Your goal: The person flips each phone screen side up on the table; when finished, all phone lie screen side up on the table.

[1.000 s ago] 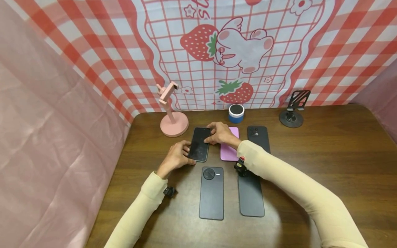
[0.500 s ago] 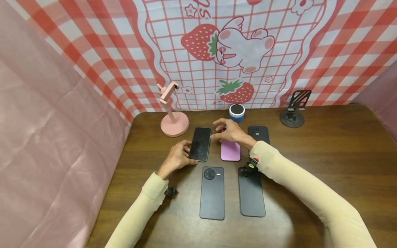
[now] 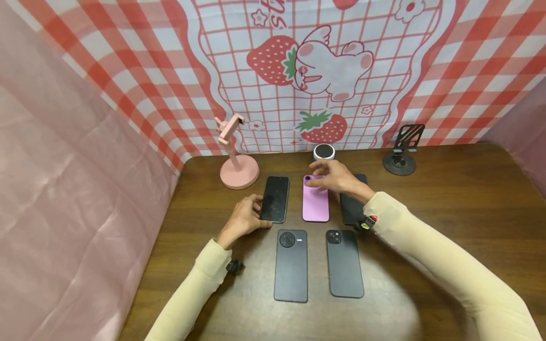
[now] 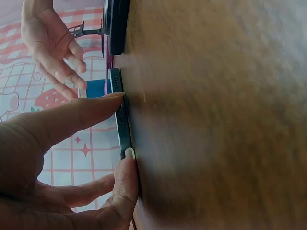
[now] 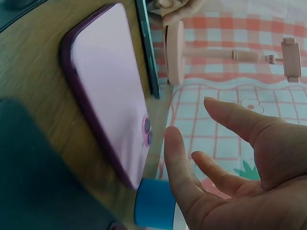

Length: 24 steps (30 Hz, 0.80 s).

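My left hand holds the lower left corner of a black smartphone that lies screen up on the table. Its thumb is at the phone's bottom edge and the other fingers are at the left side, as the left wrist view also shows. Over the top end of a pink-purple smartphone hovers my right hand, fingers spread and holding nothing. In the right wrist view, this pink-purple smartphone lies camera side up, apart from the fingertips.
A dark smartphone lies partly under the right forearm. Nearer are a grey phone with a round camera and another dark phone. Behind stand a pink phone stand, a blue-and-white cylinder and a black stand.
My right hand has let go of the black smartphone's right edge and moved right, over the pink-purple smartphone's top end. The left hand has stayed at the black smartphone's corner.
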### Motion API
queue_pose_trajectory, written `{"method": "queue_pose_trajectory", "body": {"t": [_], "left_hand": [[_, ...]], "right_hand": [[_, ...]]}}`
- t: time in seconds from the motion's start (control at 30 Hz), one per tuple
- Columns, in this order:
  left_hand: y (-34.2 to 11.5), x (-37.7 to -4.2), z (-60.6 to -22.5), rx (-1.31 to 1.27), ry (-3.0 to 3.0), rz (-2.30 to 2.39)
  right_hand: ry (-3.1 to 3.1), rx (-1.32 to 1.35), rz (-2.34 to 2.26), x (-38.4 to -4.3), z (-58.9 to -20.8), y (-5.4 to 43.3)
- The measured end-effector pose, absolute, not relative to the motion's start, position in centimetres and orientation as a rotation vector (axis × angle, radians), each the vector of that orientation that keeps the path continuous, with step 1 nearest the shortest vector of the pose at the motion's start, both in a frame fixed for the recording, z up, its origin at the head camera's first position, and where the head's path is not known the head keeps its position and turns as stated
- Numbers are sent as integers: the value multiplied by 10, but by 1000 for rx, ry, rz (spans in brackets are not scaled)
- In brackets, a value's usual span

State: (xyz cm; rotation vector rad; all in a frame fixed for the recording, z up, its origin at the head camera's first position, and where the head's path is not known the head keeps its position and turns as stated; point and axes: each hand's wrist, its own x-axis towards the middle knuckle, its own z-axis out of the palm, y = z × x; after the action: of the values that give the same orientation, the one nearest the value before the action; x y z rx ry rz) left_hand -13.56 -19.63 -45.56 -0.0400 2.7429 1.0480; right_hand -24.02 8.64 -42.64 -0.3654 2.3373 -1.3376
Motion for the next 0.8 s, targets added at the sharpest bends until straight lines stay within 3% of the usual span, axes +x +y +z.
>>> {"method": "queue_pose_trajectory", "body": {"t": [0.8], "left_hand": [[-165,-126,-434,104,2854,1036]], "right_hand": [[2391,-349,-1294,-235,-428,124]]}}
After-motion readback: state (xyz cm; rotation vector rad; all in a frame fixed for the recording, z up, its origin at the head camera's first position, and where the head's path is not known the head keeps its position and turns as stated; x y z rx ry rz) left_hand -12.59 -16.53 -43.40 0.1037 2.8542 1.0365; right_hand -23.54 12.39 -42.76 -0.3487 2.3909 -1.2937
